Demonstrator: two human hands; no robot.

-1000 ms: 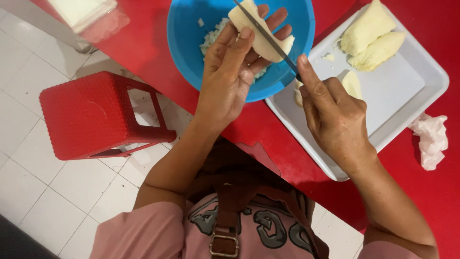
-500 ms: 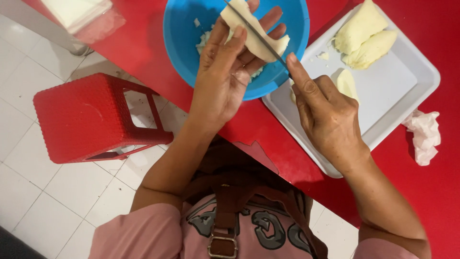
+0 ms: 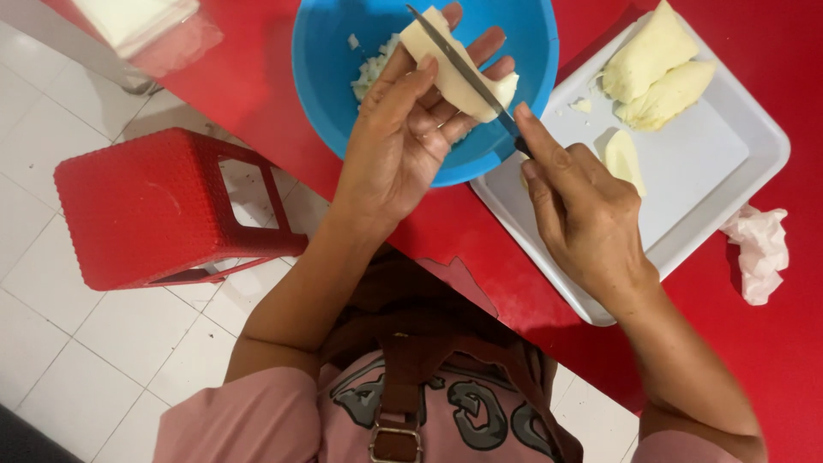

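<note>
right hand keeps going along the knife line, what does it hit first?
Likely the pale food piece in the left hand: the right hand holds the knife across it. Beyond is the blue bowl; depth unclear.

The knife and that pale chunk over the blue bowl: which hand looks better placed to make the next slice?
Right, probably: the right hand holds the knife with its blade laid across the pale chunk, while the left hand only cradles it.
</note>
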